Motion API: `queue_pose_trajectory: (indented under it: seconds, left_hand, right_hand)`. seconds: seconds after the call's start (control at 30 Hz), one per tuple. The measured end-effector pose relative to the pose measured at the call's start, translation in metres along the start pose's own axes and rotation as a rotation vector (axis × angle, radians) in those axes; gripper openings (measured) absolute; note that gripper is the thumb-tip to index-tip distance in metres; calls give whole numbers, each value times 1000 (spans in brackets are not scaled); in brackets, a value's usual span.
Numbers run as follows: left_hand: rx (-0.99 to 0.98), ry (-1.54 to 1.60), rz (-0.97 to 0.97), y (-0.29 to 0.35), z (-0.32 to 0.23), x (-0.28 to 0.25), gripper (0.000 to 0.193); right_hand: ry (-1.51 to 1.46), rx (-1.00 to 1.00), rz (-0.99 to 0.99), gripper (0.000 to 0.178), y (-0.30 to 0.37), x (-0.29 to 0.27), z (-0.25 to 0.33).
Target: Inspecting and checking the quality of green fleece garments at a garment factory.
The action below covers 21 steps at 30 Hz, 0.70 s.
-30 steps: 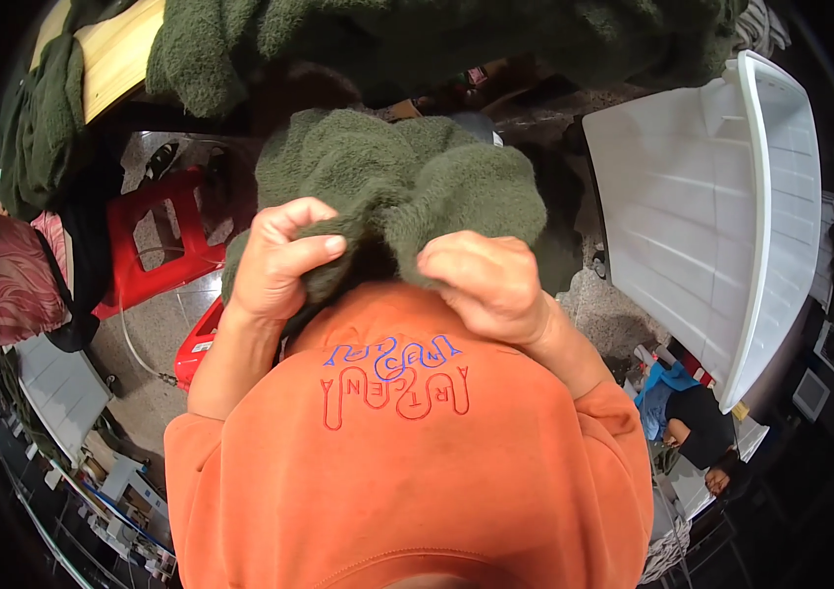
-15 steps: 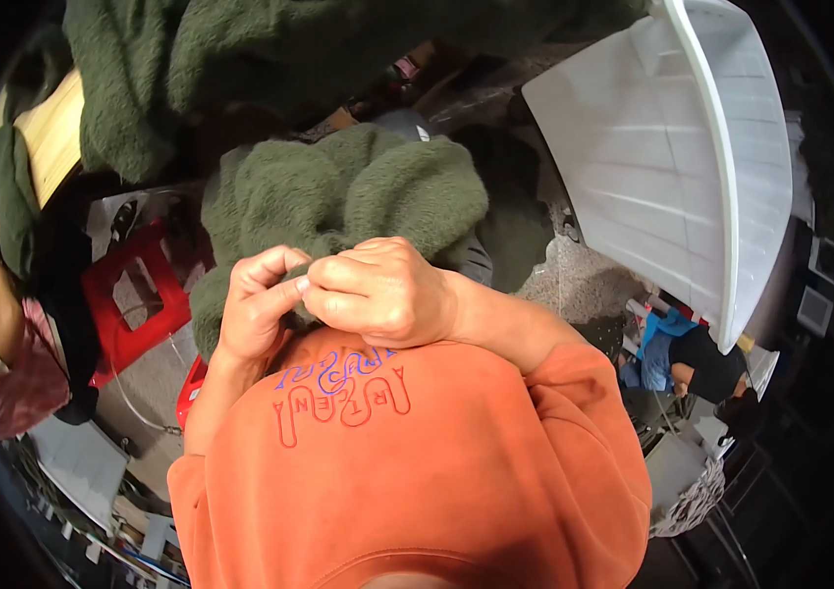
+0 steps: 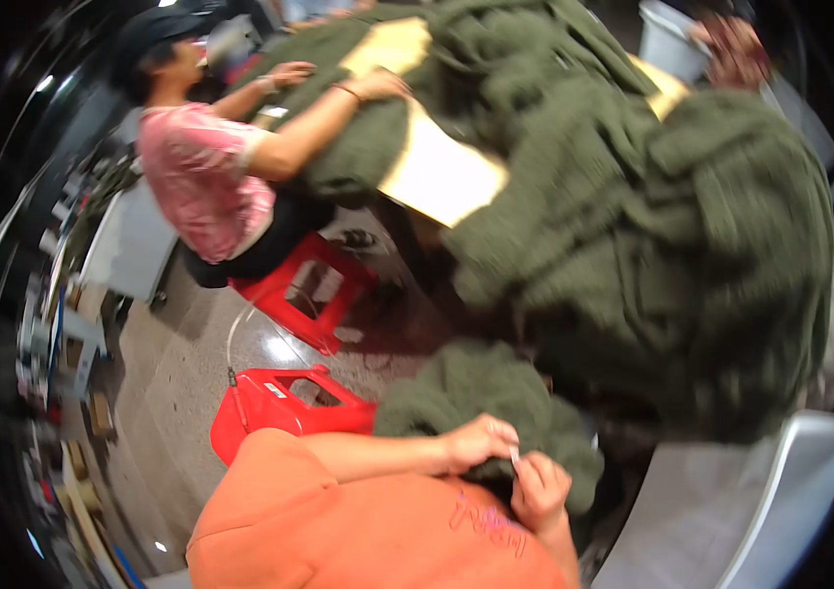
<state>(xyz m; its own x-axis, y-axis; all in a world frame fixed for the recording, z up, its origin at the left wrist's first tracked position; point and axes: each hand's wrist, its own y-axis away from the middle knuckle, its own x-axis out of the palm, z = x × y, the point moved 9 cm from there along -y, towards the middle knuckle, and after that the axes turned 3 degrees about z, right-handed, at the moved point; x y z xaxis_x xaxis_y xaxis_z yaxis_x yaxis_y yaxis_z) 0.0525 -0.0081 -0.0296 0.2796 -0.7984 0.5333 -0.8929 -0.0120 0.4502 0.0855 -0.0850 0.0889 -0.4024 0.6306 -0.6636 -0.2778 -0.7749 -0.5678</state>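
A fuzzy dark green knit fabric (image 3: pixel 476 388) lies bunched on my lap, just beyond my hands. My left hand (image 3: pixel 481 444) is closed, with its fingertips in a pinch at the near edge of the bundle. Facing it, my right hand (image 3: pixel 541 488) is closed too, thumb and fingers pressed together. A tiny pale bit (image 3: pixel 515 455) shows between the two sets of fingertips, too small and blurred to name. Whether the fingers also hold the fabric is hidden.
A table (image 3: pixel 446 177) carries large heaps of green fabric (image 3: pixel 623 196). At its left, a person in a pink top (image 3: pixel 206 167) handles more of it from a red stool (image 3: pixel 309 294). Another red stool (image 3: pixel 269 402) stands beside me. A white bin (image 3: pixel 775 501) is at right.
The view has swung left and up, bringing the table and the person in pink into fuller sight. My hands stay together in a pinch and now appear lower and farther right.
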Motion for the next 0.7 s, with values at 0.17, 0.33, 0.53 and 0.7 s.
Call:
queue_pose_trajectory:
  seconds: [0.17,0.33,0.53,0.7]
  left_hand:
    - [122,-138,-63,1,-11,-11,8]
    - [265,-322,-79,6,-26,-15,12]
    - [272,-345,-153,5,-22,-25,11]
    - [352,-451,-173,8,-30,-22,12]
  right_hand:
    - [21,88,37,20,-9,11,-3]
    - [-41,213,43,16,-8,21,-13]
    - [-228,295,28,18,-4,29,-30]
    - [-301,258,45,19,-14,22,-34]
